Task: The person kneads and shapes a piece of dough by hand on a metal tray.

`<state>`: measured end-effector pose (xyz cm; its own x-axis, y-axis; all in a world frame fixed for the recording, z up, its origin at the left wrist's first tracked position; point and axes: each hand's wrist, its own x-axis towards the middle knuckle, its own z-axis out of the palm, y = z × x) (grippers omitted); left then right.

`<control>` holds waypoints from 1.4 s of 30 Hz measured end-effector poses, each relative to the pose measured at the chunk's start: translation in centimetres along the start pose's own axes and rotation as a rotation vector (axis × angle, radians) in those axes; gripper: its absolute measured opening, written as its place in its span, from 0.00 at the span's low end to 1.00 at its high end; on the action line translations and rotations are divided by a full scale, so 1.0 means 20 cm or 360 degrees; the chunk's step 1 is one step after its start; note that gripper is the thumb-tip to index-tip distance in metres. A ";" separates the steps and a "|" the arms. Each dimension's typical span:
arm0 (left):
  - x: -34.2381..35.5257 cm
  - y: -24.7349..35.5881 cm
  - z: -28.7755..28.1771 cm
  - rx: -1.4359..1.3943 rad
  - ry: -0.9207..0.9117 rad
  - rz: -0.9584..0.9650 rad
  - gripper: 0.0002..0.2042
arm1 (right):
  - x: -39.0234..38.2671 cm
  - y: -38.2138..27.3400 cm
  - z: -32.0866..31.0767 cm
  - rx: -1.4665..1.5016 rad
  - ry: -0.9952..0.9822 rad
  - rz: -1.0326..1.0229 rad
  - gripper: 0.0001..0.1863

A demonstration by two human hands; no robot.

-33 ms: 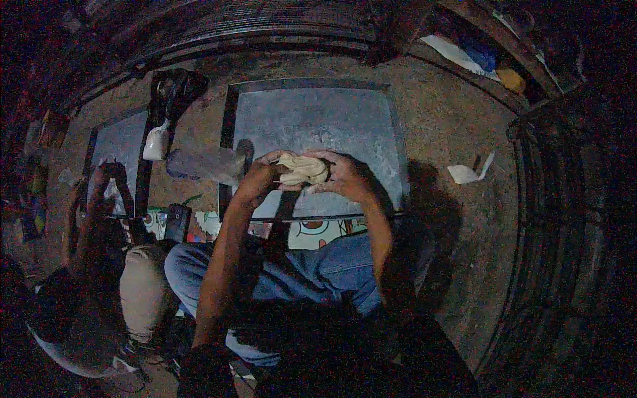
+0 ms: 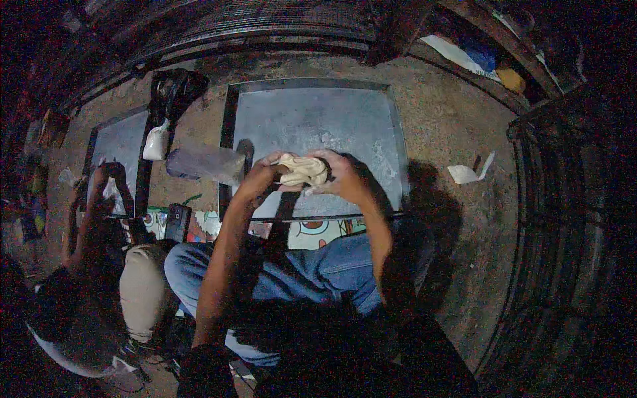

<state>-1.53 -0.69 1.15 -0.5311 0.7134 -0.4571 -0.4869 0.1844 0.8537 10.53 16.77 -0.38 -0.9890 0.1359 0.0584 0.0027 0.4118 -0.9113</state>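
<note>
Between my two hands is a soft, cream-coloured lump of dough (image 2: 303, 171), folded and bulging in thick rolls. My left hand (image 2: 262, 178) grips its left side, with the fingers curled round it. Holding the right side, my right hand (image 2: 345, 174) has pale smears on the fingers. Both hands are over the near half of a flat grey tray (image 2: 305, 116) with a raised dark rim. White powdery marks lie on the tray. Some fingertips are hidden behind the dough.
At left another person's hands (image 2: 109, 174) work over a second grey tray (image 2: 126, 136). Between the trays are a black plastic bag (image 2: 174, 89), a white-filled bag (image 2: 156, 142), a clear plastic bag (image 2: 206, 164) and a phone (image 2: 177, 222). A small white bag (image 2: 462, 174) lies right.
The folds of the dough have shifted slightly between my fingers. My hands stay in nearly the same place, and the picture is brighter.
</note>
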 end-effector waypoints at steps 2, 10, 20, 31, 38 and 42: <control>-0.02 -0.02 0.01 -0.0112 -0.0043 -0.0054 0.14 | -0.02 -0.07 0.04 -0.0372 0.0089 0.0056 0.32; 0.00 -0.02 0.01 0.0308 -0.0399 0.0282 0.25 | -0.01 -0.04 0.08 -0.0978 0.0034 0.0378 0.30; 0.08 -0.07 0.00 0.0356 -0.0336 0.0550 0.27 | 0.04 0.28 0.17 -0.0056 -0.0061 0.0601 0.30; 0.14 -0.20 0.03 0.0144 0.0126 0.0308 0.19 | 0.05 0.39 0.32 -0.0098 0.0127 0.0698 0.27; 0.13 -0.23 -0.05 0.0384 0.0204 0.0191 0.21 | 0.09 0.24 0.40 -0.0234 0.0096 0.0573 0.33; 0.06 -0.12 -0.05 0.0116 0.0452 0.0181 0.14 | 0.14 0.10 0.45 -0.0459 -0.0035 0.0629 0.34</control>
<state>-1.79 -0.98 -1.74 -0.7568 0.5166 -0.4005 -0.3681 0.1696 0.9142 6.46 9.96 -5.71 -0.9068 0.3146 -0.2808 0.4166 0.5656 -0.7117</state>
